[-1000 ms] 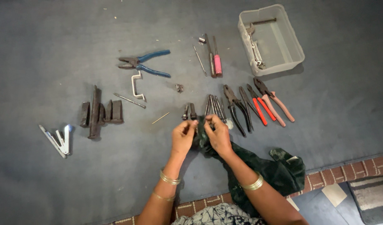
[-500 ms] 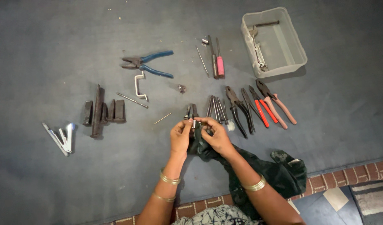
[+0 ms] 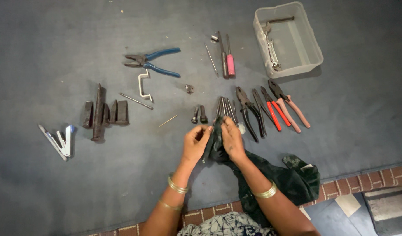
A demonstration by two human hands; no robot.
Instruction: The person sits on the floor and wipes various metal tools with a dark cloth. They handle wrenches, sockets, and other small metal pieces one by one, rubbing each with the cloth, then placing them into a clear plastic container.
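The left hand [image 3: 195, 142] and right hand [image 3: 230, 139] are both pinching a dark cloth [image 3: 271, 175] folded round something small (hidden in the folds), just above the blue mat [image 3: 56, 43]. Pliers [image 3: 271, 109] are lying just beyond; a clear rectangular tub [image 3: 312, 48] is sitting farther right.

1. dark green cloth [image 3: 277, 175] wraps w/e sits between left hand [image 3: 195, 144] & right hand [image 3: 231, 140]; can't tell what it is.
2. both forearms cut off by bottom edge.
3. small metal bit [image 3: 189, 88] too small to id.
4. striped mat [image 3: 391, 205] cut at corner.
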